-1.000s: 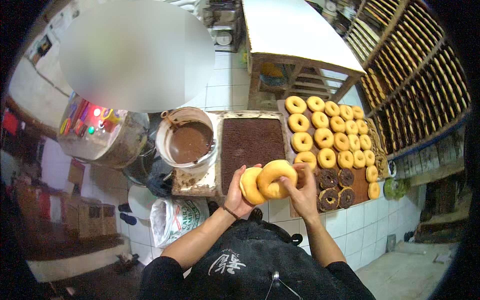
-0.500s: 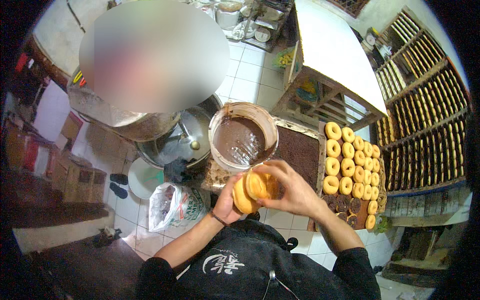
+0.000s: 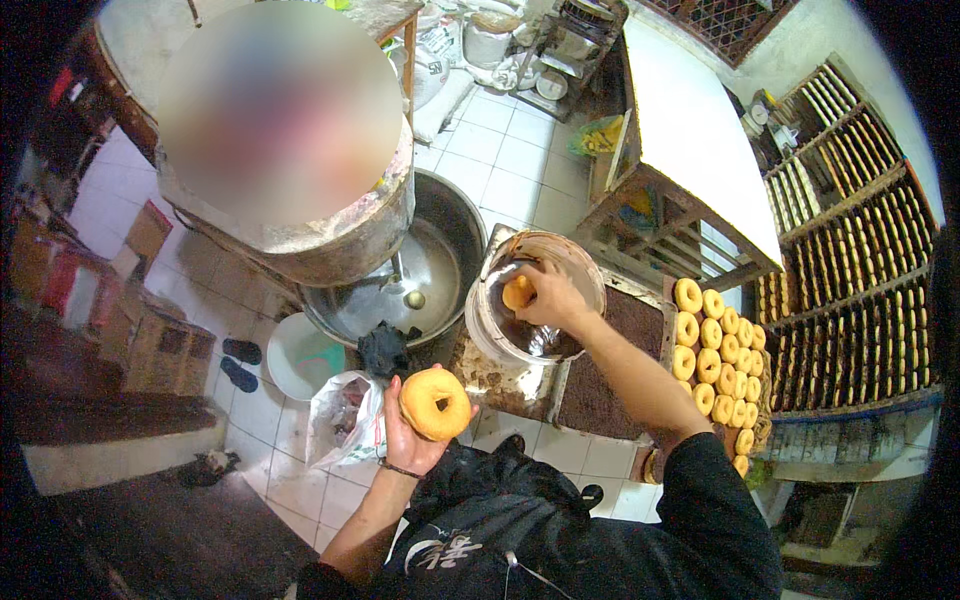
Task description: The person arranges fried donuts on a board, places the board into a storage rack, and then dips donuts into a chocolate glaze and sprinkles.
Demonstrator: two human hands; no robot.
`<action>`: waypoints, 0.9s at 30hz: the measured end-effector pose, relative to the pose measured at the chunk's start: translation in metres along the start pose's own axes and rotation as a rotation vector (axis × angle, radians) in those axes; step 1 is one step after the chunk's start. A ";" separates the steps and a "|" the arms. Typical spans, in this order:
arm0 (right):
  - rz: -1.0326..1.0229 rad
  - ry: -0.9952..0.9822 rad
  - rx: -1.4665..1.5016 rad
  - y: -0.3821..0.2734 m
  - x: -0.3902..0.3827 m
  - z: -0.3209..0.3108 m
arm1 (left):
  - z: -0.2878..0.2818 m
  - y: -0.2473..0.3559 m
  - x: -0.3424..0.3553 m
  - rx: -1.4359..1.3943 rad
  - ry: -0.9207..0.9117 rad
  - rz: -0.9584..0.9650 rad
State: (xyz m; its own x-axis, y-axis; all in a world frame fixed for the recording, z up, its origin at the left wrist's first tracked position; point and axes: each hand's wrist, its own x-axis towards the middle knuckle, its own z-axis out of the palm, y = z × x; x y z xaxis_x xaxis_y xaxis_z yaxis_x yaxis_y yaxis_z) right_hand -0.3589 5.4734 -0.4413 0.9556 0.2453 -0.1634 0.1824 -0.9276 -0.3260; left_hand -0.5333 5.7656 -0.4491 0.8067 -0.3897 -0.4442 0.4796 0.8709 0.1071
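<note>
On the palm of my left hand (image 3: 408, 447) rests a plain golden doughnut (image 3: 424, 396), its hole facing up, with the fingers curled round its edge. Whether another lies beneath it I cannot tell. My right hand (image 3: 548, 298) reaches down into a white bucket (image 3: 488, 333) of dark chocolate glaze (image 3: 550, 343), gripping a second doughnut (image 3: 517, 292) by its edge. That doughnut is at or just above the glaze; its underside is hidden. Right of the bucket lies a tray of dark brown sprinkles (image 3: 608, 385), partly under my right forearm.
Rows of plain doughnuts (image 3: 708, 365) stand on a board at the right. Beyond are a white-topped table (image 3: 695, 130) and a rack of filled trays (image 3: 850, 290). A large metal basin (image 3: 450, 240), a pale bucket (image 3: 300, 355) and a plastic bag (image 3: 345, 415) sit at the left.
My hands have parted. The right one has carried a doughnut forward into the glaze bucket, while the left has drawn back leftward with a doughnut. The whole view has also shifted.
</note>
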 end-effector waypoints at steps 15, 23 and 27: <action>0.032 0.165 0.383 0.021 -0.237 -0.109 | 0.072 -0.180 0.049 0.197 -0.190 -0.216; 0.043 0.304 0.311 0.080 -0.361 -0.064 | 0.064 -0.279 0.091 0.152 -0.128 -0.186; 0.058 0.563 0.331 0.100 -0.338 -0.042 | 0.070 -0.331 0.066 0.293 -0.115 -0.385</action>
State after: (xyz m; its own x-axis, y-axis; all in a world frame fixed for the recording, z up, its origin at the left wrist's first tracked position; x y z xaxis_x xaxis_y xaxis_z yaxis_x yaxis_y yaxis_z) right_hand -0.6540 5.2860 -0.3791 0.9531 -0.0709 0.2942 0.1323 -0.7768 -0.6157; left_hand -0.6148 5.4308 -0.4511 0.5769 -0.7113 -0.4017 0.8138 0.5430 0.2073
